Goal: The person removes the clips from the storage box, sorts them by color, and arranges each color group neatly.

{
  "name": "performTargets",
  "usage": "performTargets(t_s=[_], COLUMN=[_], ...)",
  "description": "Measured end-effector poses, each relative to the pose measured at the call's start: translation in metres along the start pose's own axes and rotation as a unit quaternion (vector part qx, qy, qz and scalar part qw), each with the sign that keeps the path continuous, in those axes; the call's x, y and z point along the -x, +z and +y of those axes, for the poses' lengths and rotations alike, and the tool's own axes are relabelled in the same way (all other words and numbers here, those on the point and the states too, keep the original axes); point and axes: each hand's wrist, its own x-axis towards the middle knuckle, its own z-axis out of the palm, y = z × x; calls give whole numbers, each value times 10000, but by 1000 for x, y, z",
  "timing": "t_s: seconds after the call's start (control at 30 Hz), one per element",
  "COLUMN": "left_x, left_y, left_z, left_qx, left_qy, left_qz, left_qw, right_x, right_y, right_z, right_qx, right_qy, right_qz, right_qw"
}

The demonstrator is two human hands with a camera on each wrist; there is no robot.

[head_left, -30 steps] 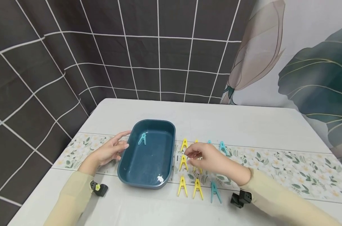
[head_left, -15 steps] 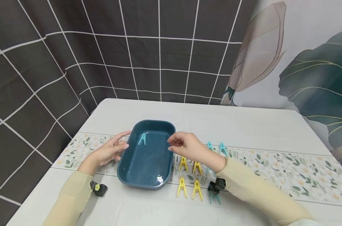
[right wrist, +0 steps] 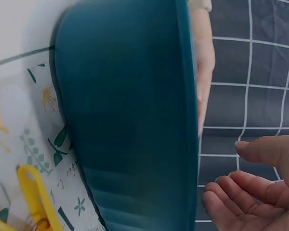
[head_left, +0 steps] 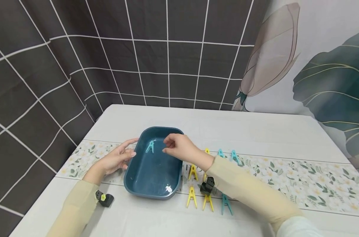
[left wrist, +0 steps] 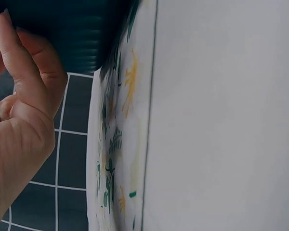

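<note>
My left hand [head_left: 115,159] rests against the left side of a dark teal plastic basin [head_left: 157,174], its fingers extended along the outer wall. Above the basin's right half hovers my right hand [head_left: 179,147], thumb and fingers bent loosely. The right wrist view shows a gap between that thumb and those fingers, with nothing visible in it. On the basin floor, toward the back left, lies one light-blue clothespin [head_left: 150,147]. Beside the basin on the right are yellow clothespins [head_left: 192,197] and blue clothespins [head_left: 226,204], partly hidden under my right forearm.
A white tablecloth [head_left: 132,217] with a flowered band [head_left: 286,177] covers the table. Behind and left hangs a dark curtain with a white grid [head_left: 182,85]. Small black cameras [head_left: 207,185] sit on both wrists.
My right hand has moved left from above the yellow clothespins, across the basin's right rim, to over its inside. The left hand stays at the basin's left side.
</note>
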Motion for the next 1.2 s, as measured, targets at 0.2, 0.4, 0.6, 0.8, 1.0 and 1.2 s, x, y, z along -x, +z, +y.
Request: performTargets(t_s=[0.2, 0.4, 0.6, 0.8, 1.0, 1.2], left_x=[-1, -1, -2, -1, 0, -1], left_y=[1, -1, 0, 0, -1, -2], left_z=[0, -1, -1, 0, -1, -3], left_qx=[33, 34, -9, -7, 19, 45], left_qy=[-12, -44, -123, -81, -33, 84], left_qz=[12, -17, 17, -27, -91, -172], left_qw=[10000, 10000, 9999, 10000, 10000, 9998], right_x=[-14, -27, -39, -50, -53, -53], right_y=[12, 22, 31, 45, 55, 60], right_z=[0, 0, 2, 7, 13, 17], right_qx=[239, 350, 325, 478, 509, 921], right_qy=[70, 51, 39, 143, 186, 137], right_qz=[-168, -252, -165, -115, -156, -585], right_qw=[9995, 9991, 9993, 9987, 9984, 9939])
